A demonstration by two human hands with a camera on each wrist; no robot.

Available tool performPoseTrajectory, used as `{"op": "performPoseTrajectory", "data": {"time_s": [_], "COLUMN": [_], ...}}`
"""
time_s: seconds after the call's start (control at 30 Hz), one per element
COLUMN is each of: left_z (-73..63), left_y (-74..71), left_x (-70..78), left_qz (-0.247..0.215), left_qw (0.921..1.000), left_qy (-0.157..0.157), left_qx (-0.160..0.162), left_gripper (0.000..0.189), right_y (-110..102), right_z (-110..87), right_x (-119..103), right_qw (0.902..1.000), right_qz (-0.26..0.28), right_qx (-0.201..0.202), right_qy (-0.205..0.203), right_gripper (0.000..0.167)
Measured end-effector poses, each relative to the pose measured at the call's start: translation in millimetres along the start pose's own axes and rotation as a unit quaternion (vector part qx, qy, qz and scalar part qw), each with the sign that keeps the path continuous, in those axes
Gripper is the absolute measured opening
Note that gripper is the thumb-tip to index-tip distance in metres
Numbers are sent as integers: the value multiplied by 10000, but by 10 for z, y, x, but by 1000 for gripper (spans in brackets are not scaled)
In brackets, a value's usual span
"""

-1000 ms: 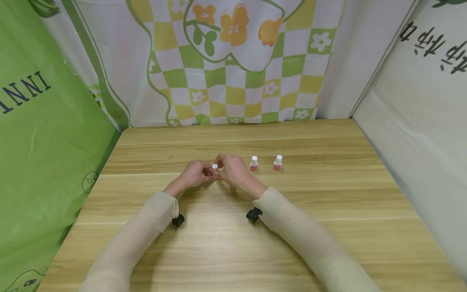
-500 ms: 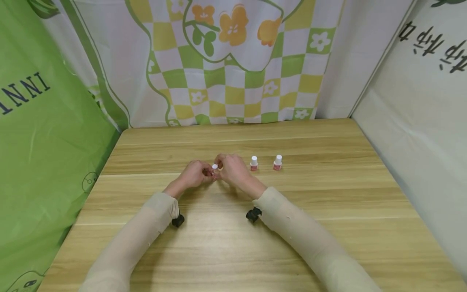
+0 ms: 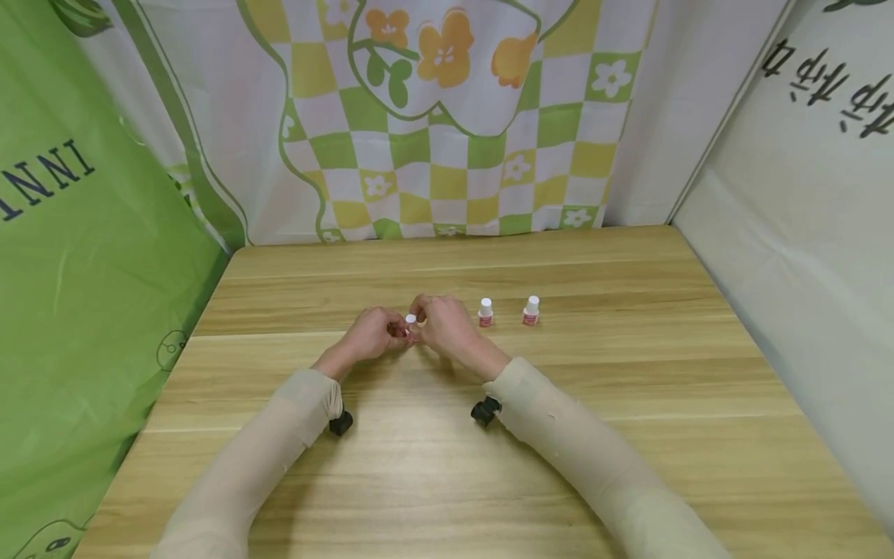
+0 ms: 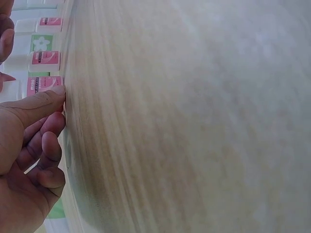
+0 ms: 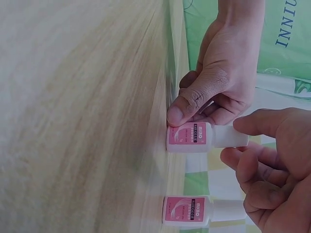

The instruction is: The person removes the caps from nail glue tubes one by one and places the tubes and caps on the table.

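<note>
A small nail glue bottle (image 5: 187, 138) with a pink label and a white cap (image 5: 228, 136) stands upright on the wooden table. My left hand (image 3: 372, 332) pinches its body low down, the thumb (image 5: 192, 99) against the side near the base. Around the cap are the thumb and fingertips of my right hand (image 3: 450, 324), holding it from both sides. The cap top shows between the two hands in the head view. In the left wrist view, my left thumb (image 4: 41, 103) covers part of the pink label.
Two matching bottles stand capped to the right of my hands, a nearer bottle (image 3: 485, 313) and a farther bottle (image 3: 531, 311). The wooden table (image 3: 447, 466) ends at a checkered curtain (image 3: 447, 178) behind, with cloth hanging on both sides.
</note>
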State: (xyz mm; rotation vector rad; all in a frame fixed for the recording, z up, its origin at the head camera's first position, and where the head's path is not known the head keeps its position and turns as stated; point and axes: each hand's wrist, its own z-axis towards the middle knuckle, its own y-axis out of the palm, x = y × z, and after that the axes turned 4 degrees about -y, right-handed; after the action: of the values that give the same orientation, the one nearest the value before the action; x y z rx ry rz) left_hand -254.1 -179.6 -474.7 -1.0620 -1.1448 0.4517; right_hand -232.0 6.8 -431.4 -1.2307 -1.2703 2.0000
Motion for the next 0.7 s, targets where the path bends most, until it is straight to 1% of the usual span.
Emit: {"op": "performPoseTrajectory", "data": {"time_s": [0.17, 0.3, 0.57, 0.7], "left_z": [-5, -8, -10, -11], "left_y": [-3, -14, -14, -12], "left_x": [3, 13, 14, 7], "left_qz": [-8, -45, -53, -19], "left_qw": [10000, 10000, 10000, 10000], "left_qy": [-10, -5, 38, 14], "left_qx": [-16, 10, 18, -3], "left_gripper": [12, 12, 12, 12], "right_y": [-2, -8, 0, 4], "right_z": [-3, 1, 7, 6], "right_x": [5, 4, 6, 7], "right_qw": [9999, 10000, 9999, 10000], "right_qz": [-108, -77, -85, -63], "right_qx": [-6, -6, -3, -63], "right_qy": [-84, -50, -112, -43], "right_gripper": [22, 24, 22, 26]}}
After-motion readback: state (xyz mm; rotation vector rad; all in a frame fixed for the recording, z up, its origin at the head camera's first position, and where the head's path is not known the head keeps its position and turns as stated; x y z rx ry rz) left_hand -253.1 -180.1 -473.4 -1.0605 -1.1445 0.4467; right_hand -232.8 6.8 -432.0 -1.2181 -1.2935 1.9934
